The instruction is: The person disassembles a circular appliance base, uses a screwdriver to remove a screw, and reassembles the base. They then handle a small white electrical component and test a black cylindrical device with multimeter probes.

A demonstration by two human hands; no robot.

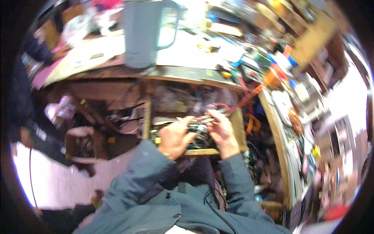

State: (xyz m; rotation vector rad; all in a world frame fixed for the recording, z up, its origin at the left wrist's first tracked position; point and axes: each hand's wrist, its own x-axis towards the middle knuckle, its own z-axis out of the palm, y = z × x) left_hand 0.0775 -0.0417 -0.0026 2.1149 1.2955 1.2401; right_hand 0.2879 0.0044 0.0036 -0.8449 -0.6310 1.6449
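Both hands are together over an open wooden drawer below the bench edge. My left hand is closed, its thumb and fingers against a small dark and silvery piece too blurred to name. My right hand pinches a slim grey rod-like tool between thumb and fingers. The tool points left toward the left hand, and a red cord appears near its right end. Small dark parts in the drawer show between and below my hands, partly hidden by them.
A large pale blue handled jug stands at the bench edge, ahead. Tools and wires clutter the bench on the right. Along the right side runs a wooden edge beside crowded shelves. Another person's dark-clothed leg is at the left.
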